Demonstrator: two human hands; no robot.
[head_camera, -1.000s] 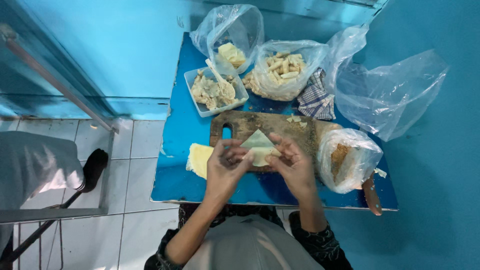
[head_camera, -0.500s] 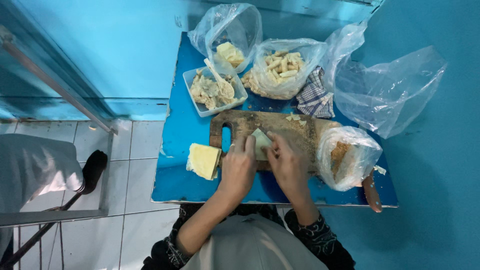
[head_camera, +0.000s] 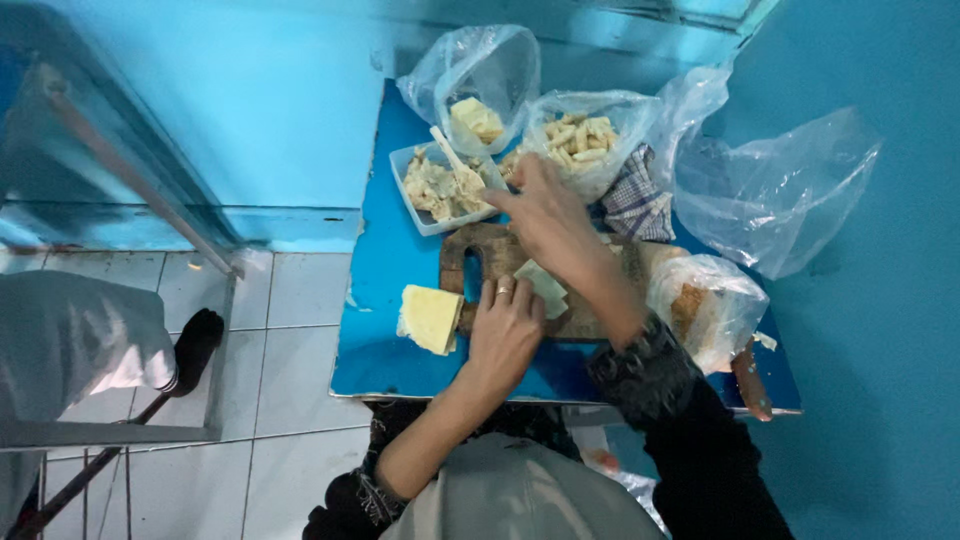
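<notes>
On the small blue table (head_camera: 385, 300) lies a wooden cutting board (head_camera: 490, 255). My left hand (head_camera: 505, 330) rests flat on the board's near edge, its fingers on a pale folded wrapper (head_camera: 545, 288). My right hand (head_camera: 535, 215) reaches across the board toward the clear plastic tub of pale filling (head_camera: 440, 190), where a white spoon (head_camera: 447, 150) sticks out; whether the fingers touch the spoon is unclear. A stack of pale yellow square wrappers (head_camera: 430, 318) lies just left of my left hand.
Behind the tub stand two open plastic bags (head_camera: 480, 70) holding pale pieces, one with cut sticks (head_camera: 580, 140). A checked cloth (head_camera: 635, 200), an empty clear bag (head_camera: 790, 190) and a bag with brown contents (head_camera: 705, 305) sit at the right. Tiled floor and a metal frame (head_camera: 150, 170) lie left.
Both hands were together on the wrapper over the board. Now my right hand has left it and stretched forward to the tub, while my left hand stays pressing the wrapper.
</notes>
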